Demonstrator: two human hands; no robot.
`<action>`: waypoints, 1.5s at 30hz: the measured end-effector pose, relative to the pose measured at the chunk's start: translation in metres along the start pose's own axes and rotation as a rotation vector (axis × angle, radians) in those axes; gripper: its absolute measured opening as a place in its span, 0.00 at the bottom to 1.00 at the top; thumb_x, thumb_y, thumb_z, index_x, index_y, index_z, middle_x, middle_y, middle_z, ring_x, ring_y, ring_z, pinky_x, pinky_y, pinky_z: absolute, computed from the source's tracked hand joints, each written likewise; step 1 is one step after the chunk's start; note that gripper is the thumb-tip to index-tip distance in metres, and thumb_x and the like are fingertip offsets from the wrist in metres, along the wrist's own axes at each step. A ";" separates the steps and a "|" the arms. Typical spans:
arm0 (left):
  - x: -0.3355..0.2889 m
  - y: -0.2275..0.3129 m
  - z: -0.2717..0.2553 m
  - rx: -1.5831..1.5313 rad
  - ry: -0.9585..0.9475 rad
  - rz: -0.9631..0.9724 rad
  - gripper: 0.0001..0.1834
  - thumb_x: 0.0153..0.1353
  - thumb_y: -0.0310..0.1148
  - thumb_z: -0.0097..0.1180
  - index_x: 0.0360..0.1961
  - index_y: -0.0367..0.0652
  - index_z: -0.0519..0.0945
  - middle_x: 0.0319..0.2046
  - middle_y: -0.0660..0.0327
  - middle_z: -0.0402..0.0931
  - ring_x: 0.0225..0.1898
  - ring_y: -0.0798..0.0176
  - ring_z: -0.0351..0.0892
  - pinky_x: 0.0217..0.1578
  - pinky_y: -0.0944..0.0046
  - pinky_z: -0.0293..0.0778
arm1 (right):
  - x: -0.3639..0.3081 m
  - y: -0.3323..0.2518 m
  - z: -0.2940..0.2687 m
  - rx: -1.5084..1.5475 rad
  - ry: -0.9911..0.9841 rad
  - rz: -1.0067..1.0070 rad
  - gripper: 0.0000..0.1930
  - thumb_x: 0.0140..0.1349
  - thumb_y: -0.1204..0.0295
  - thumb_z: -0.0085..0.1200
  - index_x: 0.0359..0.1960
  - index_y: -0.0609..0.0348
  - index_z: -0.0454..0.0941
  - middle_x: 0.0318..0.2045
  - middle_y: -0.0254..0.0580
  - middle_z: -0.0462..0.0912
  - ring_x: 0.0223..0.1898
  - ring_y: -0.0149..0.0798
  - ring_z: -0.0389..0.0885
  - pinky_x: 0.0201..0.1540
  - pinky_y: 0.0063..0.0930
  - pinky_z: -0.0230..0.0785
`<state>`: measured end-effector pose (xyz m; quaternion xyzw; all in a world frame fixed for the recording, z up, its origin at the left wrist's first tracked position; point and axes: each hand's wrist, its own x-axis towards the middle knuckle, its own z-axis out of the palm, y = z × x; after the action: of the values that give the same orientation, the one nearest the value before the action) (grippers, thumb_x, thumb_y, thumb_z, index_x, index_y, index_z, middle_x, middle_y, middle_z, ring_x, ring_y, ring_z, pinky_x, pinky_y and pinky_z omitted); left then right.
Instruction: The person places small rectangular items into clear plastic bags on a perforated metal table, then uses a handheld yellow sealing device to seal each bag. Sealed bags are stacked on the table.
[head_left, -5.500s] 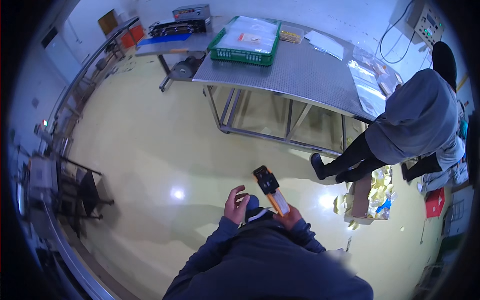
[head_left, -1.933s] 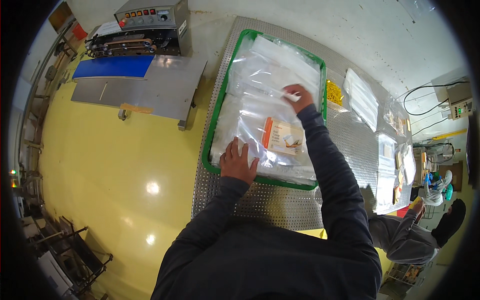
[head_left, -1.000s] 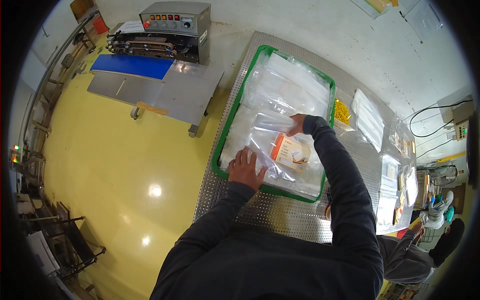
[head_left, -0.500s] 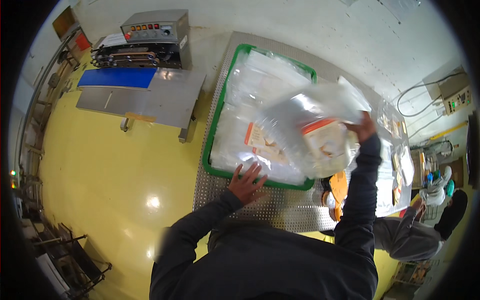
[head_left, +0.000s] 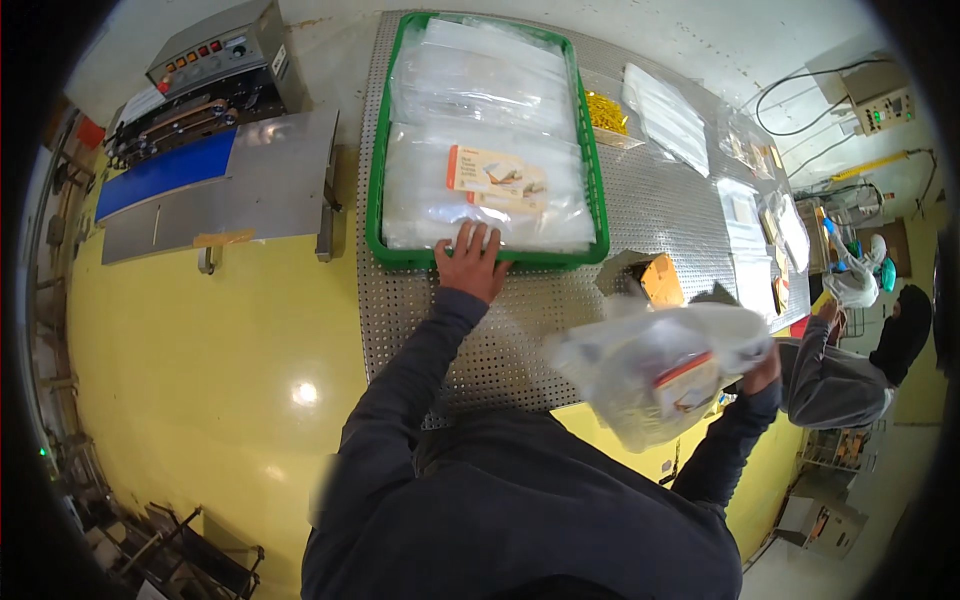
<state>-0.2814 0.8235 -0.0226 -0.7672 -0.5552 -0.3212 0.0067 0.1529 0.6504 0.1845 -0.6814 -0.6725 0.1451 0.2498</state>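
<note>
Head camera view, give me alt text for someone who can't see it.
A person's right hand lifts a clear plastic bag beside a perforated metal table, while the left hand rests on the near rim of a green tray of bagged packs.

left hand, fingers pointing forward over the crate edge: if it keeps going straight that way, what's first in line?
Probably the stack of clear bags inside the green crate; the left hand lies on the near rim, fingertips already about touching them. The orange-printed card comes later.

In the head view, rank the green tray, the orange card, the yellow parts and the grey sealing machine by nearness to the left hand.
From the left hand:
1. Green tray, its near rim under the fingers.
2. Orange card, in the tray, just beyond.
3. Yellow parts, right of the tray, farther back.
4. Grey sealing machine, far left.
</note>
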 end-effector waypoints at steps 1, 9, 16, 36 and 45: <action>0.009 -0.002 0.003 0.008 -0.006 0.007 0.30 0.46 0.47 0.62 0.50 0.47 0.73 0.51 0.60 0.69 0.59 0.58 0.62 0.50 0.44 0.54 | -0.009 0.004 0.012 -0.062 -0.034 -0.062 0.17 0.56 0.68 0.57 0.46 0.61 0.74 0.42 0.49 0.77 0.44 0.42 0.76 0.47 0.37 0.69; 0.070 -0.019 -0.001 -0.282 0.113 0.019 0.33 0.53 0.50 0.57 0.57 0.46 0.68 0.57 0.50 0.65 0.63 0.51 0.58 0.61 0.48 0.50 | 0.034 -0.076 0.110 0.193 -0.282 -0.169 0.17 0.55 0.63 0.62 0.39 0.62 0.73 0.35 0.44 0.76 0.39 0.40 0.75 0.44 0.32 0.67; -0.070 -0.016 -0.034 -2.114 -0.956 -1.023 0.47 0.60 0.69 0.28 0.61 0.35 0.63 0.59 0.53 0.65 0.59 0.57 0.65 0.60 0.59 0.60 | 0.146 -0.101 0.228 -0.094 -1.008 -0.049 0.28 0.44 0.59 0.67 0.44 0.64 0.76 0.38 0.49 0.81 0.42 0.43 0.78 0.43 0.33 0.69; -0.129 0.027 -0.050 -0.679 -0.415 -0.734 0.24 0.50 0.32 0.62 0.48 0.34 0.72 0.41 0.49 0.77 0.43 0.54 0.77 0.45 0.59 0.71 | -0.017 0.050 0.297 0.494 0.224 0.486 0.36 0.46 0.65 0.68 0.55 0.66 0.63 0.50 0.53 0.69 0.51 0.45 0.71 0.54 0.36 0.64; -0.155 0.016 -0.035 -0.658 -0.548 -0.826 0.34 0.50 0.34 0.64 0.55 0.31 0.64 0.47 0.47 0.73 0.49 0.53 0.74 0.53 0.59 0.66 | 0.005 0.029 0.288 0.045 0.145 0.250 0.31 0.39 0.65 0.69 0.48 0.61 0.73 0.42 0.50 0.75 0.45 0.49 0.73 0.50 0.35 0.66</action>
<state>-0.3118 0.6730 -0.0673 -0.5043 -0.6604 -0.2427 -0.5007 0.0241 0.6980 -0.0709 -0.7628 -0.5591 0.1404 0.2929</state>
